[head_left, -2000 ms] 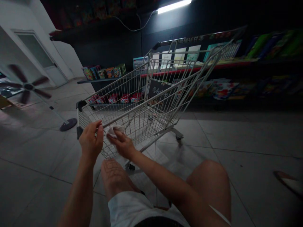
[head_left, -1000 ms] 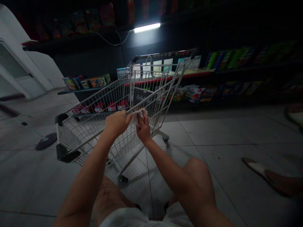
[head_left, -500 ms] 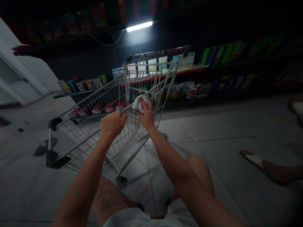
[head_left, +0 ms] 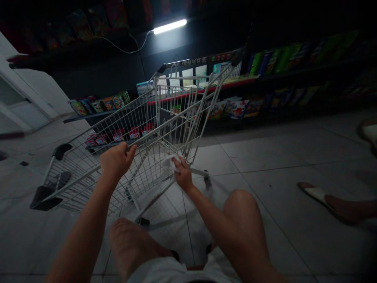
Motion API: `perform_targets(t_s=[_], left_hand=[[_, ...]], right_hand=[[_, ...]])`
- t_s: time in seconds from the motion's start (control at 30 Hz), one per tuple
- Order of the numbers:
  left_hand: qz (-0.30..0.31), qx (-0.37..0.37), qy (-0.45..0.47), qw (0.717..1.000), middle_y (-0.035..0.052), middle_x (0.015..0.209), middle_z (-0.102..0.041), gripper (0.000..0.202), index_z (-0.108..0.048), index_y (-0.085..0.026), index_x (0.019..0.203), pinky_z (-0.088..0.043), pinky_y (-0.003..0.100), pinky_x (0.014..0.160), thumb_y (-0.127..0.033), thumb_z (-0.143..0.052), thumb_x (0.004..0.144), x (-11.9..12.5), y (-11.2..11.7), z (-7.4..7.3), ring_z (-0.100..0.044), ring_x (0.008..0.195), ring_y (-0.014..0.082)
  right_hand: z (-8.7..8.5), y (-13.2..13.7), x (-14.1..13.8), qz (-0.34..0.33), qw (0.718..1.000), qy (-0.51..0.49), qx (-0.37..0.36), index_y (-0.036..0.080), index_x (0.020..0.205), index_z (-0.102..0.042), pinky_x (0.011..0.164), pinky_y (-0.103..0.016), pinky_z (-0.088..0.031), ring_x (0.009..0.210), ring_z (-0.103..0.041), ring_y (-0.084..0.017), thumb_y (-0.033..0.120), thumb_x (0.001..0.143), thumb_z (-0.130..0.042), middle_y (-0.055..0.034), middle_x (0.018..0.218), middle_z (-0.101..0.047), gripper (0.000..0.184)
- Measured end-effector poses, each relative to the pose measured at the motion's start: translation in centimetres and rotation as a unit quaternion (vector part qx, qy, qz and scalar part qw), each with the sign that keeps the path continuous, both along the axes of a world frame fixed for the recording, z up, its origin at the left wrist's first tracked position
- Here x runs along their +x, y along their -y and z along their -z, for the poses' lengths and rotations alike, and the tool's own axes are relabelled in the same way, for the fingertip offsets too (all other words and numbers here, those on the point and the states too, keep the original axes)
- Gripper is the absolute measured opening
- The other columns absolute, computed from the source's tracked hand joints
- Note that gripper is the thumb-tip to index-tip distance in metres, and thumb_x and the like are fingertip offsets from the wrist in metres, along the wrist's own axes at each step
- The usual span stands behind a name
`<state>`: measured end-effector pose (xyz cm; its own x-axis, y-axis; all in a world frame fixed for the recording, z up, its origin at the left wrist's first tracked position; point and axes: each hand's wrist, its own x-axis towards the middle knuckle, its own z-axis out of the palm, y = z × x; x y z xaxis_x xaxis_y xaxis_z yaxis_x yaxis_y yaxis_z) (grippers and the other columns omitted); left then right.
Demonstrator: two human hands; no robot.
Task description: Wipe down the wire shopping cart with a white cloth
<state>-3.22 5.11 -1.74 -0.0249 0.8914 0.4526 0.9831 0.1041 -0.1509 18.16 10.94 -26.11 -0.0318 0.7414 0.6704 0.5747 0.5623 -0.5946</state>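
Note:
A wire shopping cart (head_left: 147, 135) stands on the floor right in front of me, its handle end at the upper right. My left hand (head_left: 116, 162) is wrapped round the top rail of the cart's near side. In my right hand (head_left: 183, 173) is a crumpled white cloth (head_left: 170, 160), closed between the fingers. That cloth lies against the lower part of the cart's near side, close to the rear frame; whether it touches the wires or the frame bar I cannot tell.
Behind the cart run dark shelves with packets (head_left: 235, 109), boxes (head_left: 100, 104) and books (head_left: 188, 78), under a lit tube lamp (head_left: 170, 26). A person's foot in a pale shoe (head_left: 313, 195) stands on the tiled floor (head_left: 253, 157) at the right.
My right hand has moved down with the cloth from the top rail to the cart's lower side. My left hand and the cart's front end have shifted left.

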Motion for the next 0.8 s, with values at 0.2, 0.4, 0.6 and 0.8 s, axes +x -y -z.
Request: perform_targets(t_s=[0.2, 0.4, 0.6, 0.8], left_hand=[[0.045, 0.027, 0.025, 0.998, 0.0101, 0.092, -0.073, 0.054, -0.063, -0.02, 0.092, -0.035, 0.031, 0.062, -0.062, -0.029, 0.096, 3.5, -2.1, -1.4, -0.067, 0.086, 0.0259], [0.057, -0.025, 0.0, 0.998, 0.0129, 0.093, -0.074, 0.057, -0.066, -0.019, 0.1, -0.041, 0.033, 0.066, -0.058, -0.025, 0.098, 6.2, -3.3, -1.5, -0.069, 0.084, 0.0293], [0.049, -0.016, -0.017, 0.999, 0.0126, 0.093, -0.074, 0.057, -0.065, -0.019, 0.104, -0.04, 0.033, 0.066, -0.059, -0.025, 0.098, 5.6, -3.1, -0.8, -0.069, 0.083, 0.0273], [0.058, 0.0, -0.014, 0.998, 0.0113, 0.09, -0.074, 0.056, -0.066, -0.02, 0.1, -0.037, 0.032, 0.062, -0.058, -0.024, 0.099, 5.5, -3.0, -0.9, -0.069, 0.081, 0.0278]], right_hand=[[-9.4, -4.5, 1.1, 0.066, 0.993, -0.019, 0.095, 0.022, 0.147, -0.045, 0.123, -0.04, -0.035, 0.151, -0.027, -0.021, 0.002, 0.078, -0.045, -0.0061, 0.16, -0.029, 0.071], [0.8, -1.2, -1.4, 0.011, 0.996, 0.084, -0.009, 0.021, 0.143, -0.051, 0.117, -0.04, -0.042, 0.146, -0.037, -0.022, -0.001, 0.08, -0.044, -0.0086, 0.16, -0.031, 0.067], [7.7, 2.3, -2.3, -0.073, 0.989, 0.107, -0.067, 0.017, 0.128, -0.064, 0.113, -0.038, -0.047, 0.136, -0.049, -0.021, -0.004, 0.072, -0.046, -0.0113, 0.144, -0.053, 0.062], [-1.0, -1.6, -0.3, -0.031, 0.999, 0.024, 0.01, 0.019, 0.117, -0.068, 0.108, -0.038, -0.05, 0.121, -0.056, -0.02, 0.001, 0.073, -0.048, -0.0101, 0.125, -0.057, 0.052]])
